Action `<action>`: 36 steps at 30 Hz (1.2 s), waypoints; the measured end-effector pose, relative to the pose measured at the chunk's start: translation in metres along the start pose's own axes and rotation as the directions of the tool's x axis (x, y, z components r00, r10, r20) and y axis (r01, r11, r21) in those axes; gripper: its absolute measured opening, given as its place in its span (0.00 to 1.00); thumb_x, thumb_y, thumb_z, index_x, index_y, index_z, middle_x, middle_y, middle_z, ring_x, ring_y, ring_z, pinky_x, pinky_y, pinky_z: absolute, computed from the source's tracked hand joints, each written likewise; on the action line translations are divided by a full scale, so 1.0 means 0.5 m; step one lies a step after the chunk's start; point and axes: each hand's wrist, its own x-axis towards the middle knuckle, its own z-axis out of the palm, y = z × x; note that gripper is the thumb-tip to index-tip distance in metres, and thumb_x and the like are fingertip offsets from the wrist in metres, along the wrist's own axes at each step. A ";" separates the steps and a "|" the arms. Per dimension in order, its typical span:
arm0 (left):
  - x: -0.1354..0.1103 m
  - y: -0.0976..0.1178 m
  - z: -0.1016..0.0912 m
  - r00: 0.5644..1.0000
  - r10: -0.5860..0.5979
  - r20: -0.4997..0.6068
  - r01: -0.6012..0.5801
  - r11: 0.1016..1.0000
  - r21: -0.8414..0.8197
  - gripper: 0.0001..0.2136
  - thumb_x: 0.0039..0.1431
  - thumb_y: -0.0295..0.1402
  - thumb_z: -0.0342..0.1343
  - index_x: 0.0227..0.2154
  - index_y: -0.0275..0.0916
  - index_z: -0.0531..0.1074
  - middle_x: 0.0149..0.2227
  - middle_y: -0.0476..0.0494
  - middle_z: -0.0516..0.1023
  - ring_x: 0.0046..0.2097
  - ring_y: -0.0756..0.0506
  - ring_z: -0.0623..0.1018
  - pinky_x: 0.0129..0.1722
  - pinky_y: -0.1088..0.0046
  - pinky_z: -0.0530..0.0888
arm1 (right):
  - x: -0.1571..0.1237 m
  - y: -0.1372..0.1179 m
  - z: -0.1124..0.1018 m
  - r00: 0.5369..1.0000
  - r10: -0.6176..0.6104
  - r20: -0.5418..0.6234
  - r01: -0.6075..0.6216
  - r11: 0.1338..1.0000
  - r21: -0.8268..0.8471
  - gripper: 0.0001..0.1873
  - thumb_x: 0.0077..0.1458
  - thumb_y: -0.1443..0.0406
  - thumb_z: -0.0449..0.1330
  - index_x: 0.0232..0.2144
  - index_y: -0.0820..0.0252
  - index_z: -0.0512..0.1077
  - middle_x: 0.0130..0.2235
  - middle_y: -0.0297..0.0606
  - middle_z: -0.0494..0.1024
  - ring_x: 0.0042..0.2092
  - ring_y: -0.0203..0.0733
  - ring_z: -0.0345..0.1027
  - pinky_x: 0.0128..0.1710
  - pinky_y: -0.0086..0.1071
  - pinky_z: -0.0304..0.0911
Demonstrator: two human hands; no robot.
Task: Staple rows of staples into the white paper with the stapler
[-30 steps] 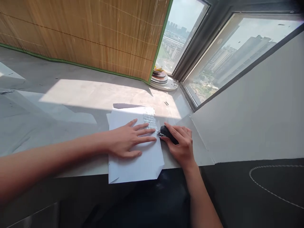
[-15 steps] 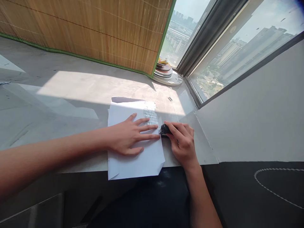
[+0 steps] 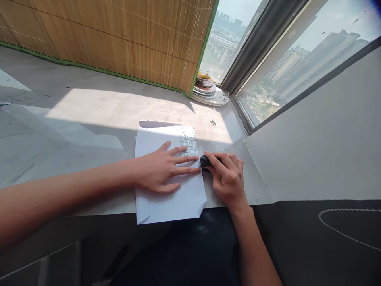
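White paper [image 3: 169, 206] lies on the pale ledge, its lower end reaching past the front edge and one lower corner creased. Rows of metal staples [image 3: 189, 143] cover a patch near its upper right side. My left hand [image 3: 169, 169] rests flat on the paper with fingers spread, two fingertips close to the right edge. A small black stapler [image 3: 205, 161] meets that right edge between or beside those fingertips. My right hand [image 3: 229, 174] is wrapped round the stapler from the right; its rear part is hidden by my fingers.
Two loose staple strips [image 3: 213, 122] lie beyond the paper. Stacked plates [image 3: 205, 89] stand in the window corner. A bamboo blind [image 3: 119, 39] hangs along the back, and a white wall [image 3: 315, 147] closes the right side. A twisted cord [image 3: 336, 232] is at lower right.
My right hand and the stapler have shifted very slightly, with the stapler's top a little lower over the paper edge. My left hand stays in place.
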 end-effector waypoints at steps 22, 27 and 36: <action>0.000 -0.006 -0.006 0.999 0.002 0.043 -0.002 1.000 0.007 0.30 0.68 0.44 0.57 0.72 0.54 0.65 0.75 0.37 0.64 0.72 0.24 0.65 0.65 0.42 0.63 | -0.008 0.031 0.023 0.865 0.442 -0.239 -0.436 0.896 0.081 0.25 0.63 0.59 0.61 0.61 0.56 0.75 0.51 0.48 0.80 0.51 0.59 0.72 0.51 0.50 0.67; 0.006 -0.026 -0.037 0.963 -0.088 -0.256 0.057 0.991 -0.125 0.19 0.71 0.46 0.55 0.59 0.48 0.77 0.64 0.36 0.76 0.63 0.33 0.74 0.61 0.52 0.68 | 0.006 0.014 -0.001 0.781 0.533 -0.326 -0.522 0.843 0.129 0.14 0.60 0.57 0.62 0.44 0.58 0.78 0.43 0.46 0.81 0.43 0.57 0.74 0.46 0.48 0.68; -0.030 -0.147 -0.067 0.415 -0.682 -0.602 0.067 0.683 -0.727 0.28 0.64 0.41 0.62 0.13 0.40 0.56 0.17 0.51 0.53 0.23 0.51 0.53 0.26 0.68 0.50 | 0.124 -0.189 0.053 0.958 0.275 0.082 -0.287 0.906 0.312 0.05 0.59 0.64 0.61 0.38 0.54 0.68 0.39 0.39 0.79 0.39 0.48 0.73 0.38 0.37 0.64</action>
